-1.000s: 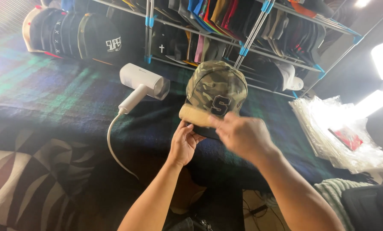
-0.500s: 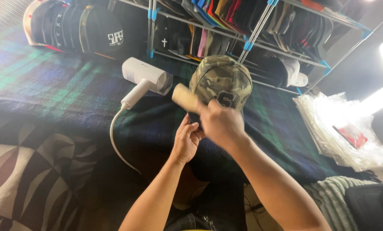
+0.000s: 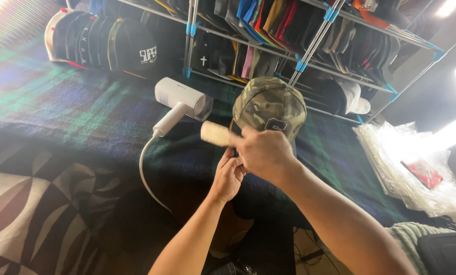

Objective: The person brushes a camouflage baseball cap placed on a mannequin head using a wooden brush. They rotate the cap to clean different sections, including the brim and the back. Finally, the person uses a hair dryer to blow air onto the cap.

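Camo fabric baseball cap (image 3: 270, 106) faces me; left hand (image 3: 228, 175) pinches under it, right hand (image 3: 262, 153) grips a cream lint roller (image 3: 215, 134) lying sideways, metal rack (image 3: 309, 48) stuffed with caps.

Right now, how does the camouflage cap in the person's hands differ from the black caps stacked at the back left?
The camouflage cap is green and brown patterned; the stacked black caps are dark. The camouflage cap stands alone and upright, above the left hand, with the right hand holding a pale roller against it; the stacked black caps lie nested sideways on the plaid cloth, untouched. Both are baseball-style caps.
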